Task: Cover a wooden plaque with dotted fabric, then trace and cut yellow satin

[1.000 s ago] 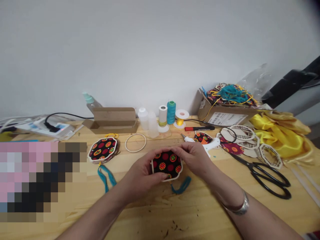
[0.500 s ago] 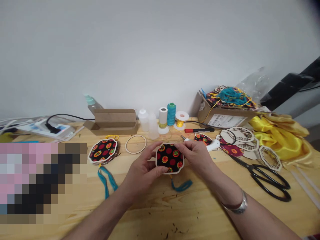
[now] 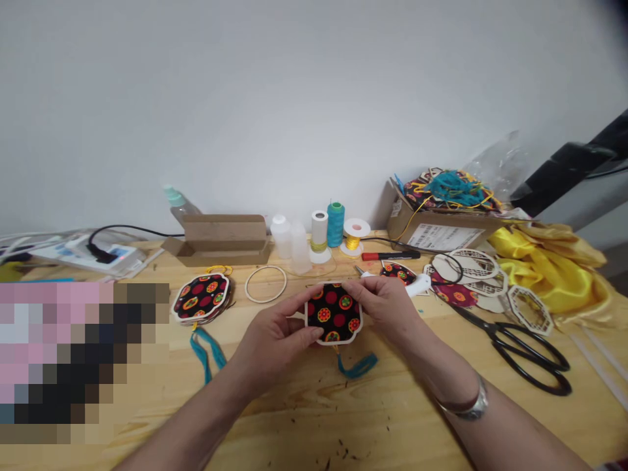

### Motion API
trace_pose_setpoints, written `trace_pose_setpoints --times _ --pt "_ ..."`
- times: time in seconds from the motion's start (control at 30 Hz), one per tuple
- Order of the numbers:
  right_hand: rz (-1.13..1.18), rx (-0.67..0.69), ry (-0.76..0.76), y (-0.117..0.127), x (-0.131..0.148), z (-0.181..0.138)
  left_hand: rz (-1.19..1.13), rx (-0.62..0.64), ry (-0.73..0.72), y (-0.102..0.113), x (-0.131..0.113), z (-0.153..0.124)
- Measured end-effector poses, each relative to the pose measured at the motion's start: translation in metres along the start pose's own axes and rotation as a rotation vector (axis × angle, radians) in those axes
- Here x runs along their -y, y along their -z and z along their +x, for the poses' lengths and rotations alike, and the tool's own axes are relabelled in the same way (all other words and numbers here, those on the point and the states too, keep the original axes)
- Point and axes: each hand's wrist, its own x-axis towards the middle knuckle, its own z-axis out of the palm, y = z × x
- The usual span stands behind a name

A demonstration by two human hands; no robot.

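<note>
Between my hands is a small fabric-covered pendant (image 3: 334,315), black with red dots and flowers inside a pale scalloped frame. My left hand (image 3: 279,340) pinches its left side, thumb on the front face. My right hand (image 3: 385,304) grips its upper right corner with thumb and fingers. From its lower edge hangs a teal tassel (image 3: 357,366), lying on the table. A white-handled tool (image 3: 418,284) with a metal tip lies just behind my right hand. To the left rests a stack of similar pendants (image 3: 202,297) with another teal tassel (image 3: 209,353).
Behind stand an open cardboard box (image 3: 226,242), white bottles (image 3: 299,248), teal thread (image 3: 336,224) and a yellow cord spool (image 3: 356,237). A wooden ring (image 3: 265,284) lies left of centre. Black scissors (image 3: 520,353), wooden frames (image 3: 530,311) and yellow satin (image 3: 549,268) occupy the right.
My left thumb has shifted slightly left and up along the pendant's lower edge, baring more of the fabric there. The pendant has dropped very slightly; both hands still hold it.
</note>
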Motion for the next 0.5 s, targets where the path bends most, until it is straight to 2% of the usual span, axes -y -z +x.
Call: trace_pose_setpoints --times 0.27,0.5 --pt "0.116 0.095 -0.022 0.0026 0.0016 0.0004 -0.05 -0.022 -0.012 0.0023 0.0 0.0006" --pt "0.168 0.303 -0.15 0.0057 -0.0017 -0.0008 -0.075 -0.086 -0.021 0.0073 -0.0058 0.0046"
